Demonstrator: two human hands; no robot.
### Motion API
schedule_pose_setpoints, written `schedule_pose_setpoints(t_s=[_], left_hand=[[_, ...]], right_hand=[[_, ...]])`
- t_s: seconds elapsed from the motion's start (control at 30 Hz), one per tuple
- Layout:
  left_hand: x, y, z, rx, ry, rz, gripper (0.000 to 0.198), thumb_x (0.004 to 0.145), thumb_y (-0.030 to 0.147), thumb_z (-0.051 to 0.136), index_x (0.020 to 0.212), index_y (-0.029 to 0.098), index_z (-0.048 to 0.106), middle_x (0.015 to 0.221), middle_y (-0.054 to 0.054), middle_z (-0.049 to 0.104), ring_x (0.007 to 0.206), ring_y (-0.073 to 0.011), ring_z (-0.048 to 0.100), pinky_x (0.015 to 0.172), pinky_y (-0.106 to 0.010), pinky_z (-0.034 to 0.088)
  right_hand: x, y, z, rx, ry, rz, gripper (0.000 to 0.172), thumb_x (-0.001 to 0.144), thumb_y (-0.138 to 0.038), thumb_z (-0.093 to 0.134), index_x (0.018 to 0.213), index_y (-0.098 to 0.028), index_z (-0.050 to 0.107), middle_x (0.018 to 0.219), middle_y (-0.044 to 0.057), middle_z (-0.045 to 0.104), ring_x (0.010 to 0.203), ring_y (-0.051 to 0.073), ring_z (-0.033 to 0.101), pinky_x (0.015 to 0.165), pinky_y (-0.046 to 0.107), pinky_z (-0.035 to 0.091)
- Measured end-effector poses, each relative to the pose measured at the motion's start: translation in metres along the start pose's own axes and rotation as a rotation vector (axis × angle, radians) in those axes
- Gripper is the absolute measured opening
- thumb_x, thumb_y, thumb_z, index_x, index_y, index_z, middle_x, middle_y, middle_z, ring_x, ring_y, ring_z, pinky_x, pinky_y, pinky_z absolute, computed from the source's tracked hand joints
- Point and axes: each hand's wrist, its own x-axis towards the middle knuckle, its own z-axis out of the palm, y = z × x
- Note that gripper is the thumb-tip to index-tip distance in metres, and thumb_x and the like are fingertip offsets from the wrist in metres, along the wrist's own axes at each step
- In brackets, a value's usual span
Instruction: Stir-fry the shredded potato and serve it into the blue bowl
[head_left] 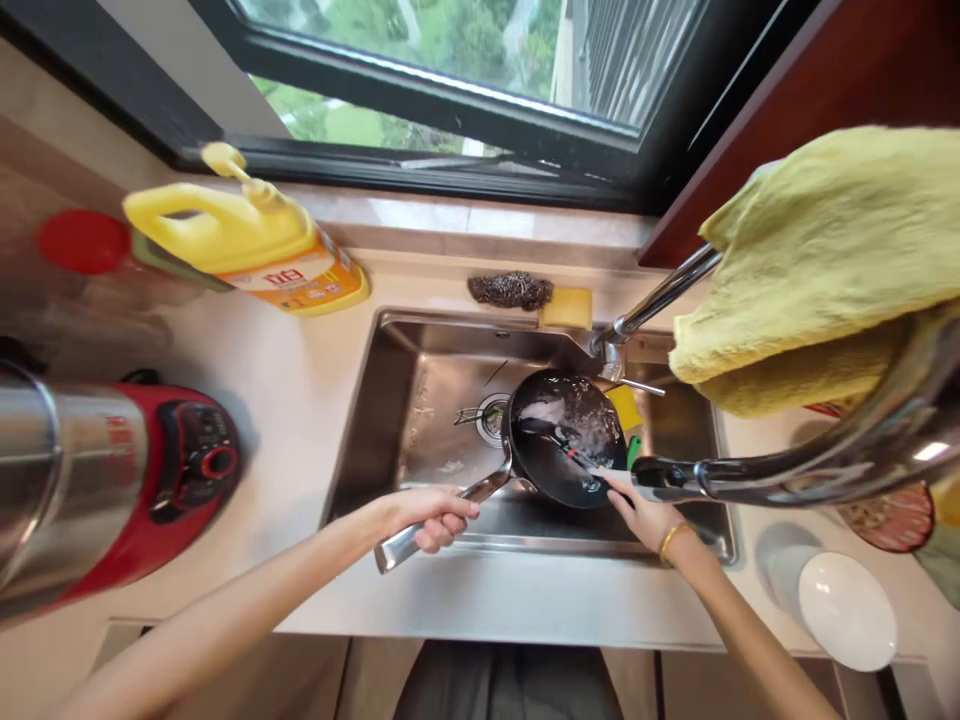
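Note:
My left hand (435, 520) is wrapped round the metal handle (401, 548) of a dark pan. The pan (540, 470) is tilted over the sink, right of the drain, with water and some foam inside. My right hand (643, 515), a yellow band at its wrist, is closed at the pan's right rim. It holds a slim, long-handled utensil (571, 455) with a black head and a bit of red on the shaft. The head rests inside the pan; I cannot make out its exact kind. The chrome faucet spout (750, 475) reaches in just above this hand.
The steel sink (435, 420) has a drain strainer (491, 418). Behind it lie a wire scourer (510, 290) and a yellow sponge (566, 307). A yellow detergent jug (277, 250) and a red appliance (202, 450) stand left. Right are a hanging yellow cloth (825, 270) and white bowl (847, 610).

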Motion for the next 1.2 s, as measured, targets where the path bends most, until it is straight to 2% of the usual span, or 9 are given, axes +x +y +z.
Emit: schedule_pose_setpoints(t_s=[0.1,0.23,0.43,0.57,0.7,0.8,0.9,1.03,1.2], left_hand=[[-0.021,0.007,0.033,0.042,0.11,0.003,0.044,0.065,0.028,0.074,0.067,0.022,0.03,0.048,0.011,0.029,0.037,-0.0004,0.014,0.033,-0.011,0.011],[-0.05,0.009,0.08,0.172,0.307,-0.013,0.039,0.062,0.023,0.069,0.067,0.022,0.03,0.047,0.011,0.031,0.036,-0.001,0.016,0.032,-0.011,0.014],[-0.075,0.001,0.148,0.52,0.832,-0.037,0.023,0.065,0.019,0.055,0.074,0.022,0.034,0.052,0.009,0.038,0.035,-0.0046,0.03,0.032,-0.015,0.025],[-0.089,-0.015,0.174,0.905,1.068,-0.17,0.014,0.07,0.02,0.046,0.082,0.019,0.04,0.054,0.006,0.044,0.034,-0.0096,0.041,0.033,-0.02,0.032],[-0.107,-0.041,0.185,1.117,1.224,-0.249,0.018,0.072,0.02,0.041,0.09,0.017,0.045,0.067,-0.002,0.056,0.035,-0.0122,0.047,0.035,-0.022,0.032],[-0.118,-0.062,0.187,1.195,1.351,-0.209,0.013,0.073,0.018,0.041,0.085,0.018,0.047,0.076,-0.006,0.06,0.051,-0.015,0.056,0.043,-0.021,0.036],[-0.126,-0.076,0.194,1.264,1.441,-0.159,0.009,0.074,0.016,0.043,0.081,0.018,0.048,0.081,-0.007,0.063,0.07,-0.0179,0.061,0.055,-0.022,0.04],[-0.14,-0.082,0.219,1.254,1.482,-0.135,0.016,0.072,0.015,0.045,0.086,0.018,0.053,0.083,-0.007,0.064,0.076,-0.0189,0.061,0.061,-0.023,0.04],[-0.155,-0.08,0.248,1.181,1.512,0.047,0.031,0.065,0.017,0.051,0.095,0.02,0.058,0.081,-0.003,0.064,0.077,-0.0179,0.059,0.066,-0.023,0.042]], right_hand=[[-0.011,-0.01,-0.009,-0.294,-0.043,0.125,0.038,0.089,-0.024,0.04,0.119,-0.028,0.062,0.106,0.012,0.067,0.099,0.025,0.062,0.085,0.039,0.048],[-0.022,-0.004,-0.011,-0.492,-0.051,0.152,0.05,0.088,-0.012,0.036,0.13,-0.032,0.053,0.123,0.013,0.057,0.107,0.025,0.059,0.081,0.035,0.047],[-0.037,0.013,0.006,-0.512,0.018,0.103,0.063,0.084,-0.002,0.031,0.139,-0.032,0.043,0.11,0.014,0.059,0.1,0.024,0.061,0.072,0.031,0.048],[-0.046,0.016,0.018,-0.421,0.065,0.112,0.058,0.086,-0.006,0.031,0.142,-0.023,0.038,0.102,0.013,0.06,0.08,0.021,0.066,0.065,0.029,0.048],[-0.043,0.025,0.018,-0.325,0.13,0.093,0.048,0.089,-0.014,0.033,0.134,-0.02,0.048,0.109,0.012,0.06,0.081,0.02,0.067,0.064,0.028,0.047],[-0.024,0.032,-0.007,-0.274,0.163,-0.002,0.039,0.089,-0.02,0.039,0.124,-0.023,0.055,0.107,0.009,0.063,0.087,0.019,0.066,0.069,0.027,0.046],[0.007,0.033,-0.052,-0.333,0.154,-0.119,0.029,0.087,-0.027,0.047,0.112,-0.023,0.062,0.101,0.008,0.068,0.09,0.019,0.066,0.073,0.026,0.046],[0.052,0.019,-0.11,-0.44,0.123,-0.144,0.027,0.081,-0.029,0.056,0.103,-0.016,0.066,0.099,0.015,0.07,0.093,0.025,0.066,0.074,0.031,0.048],[0.072,0.003,-0.136,-0.479,0.092,-0.156,0.026,0.074,-0.026,0.065,0.094,-0.011,0.07,0.096,0.019,0.07,0.088,0.028,0.068,0.07,0.032,0.05]])
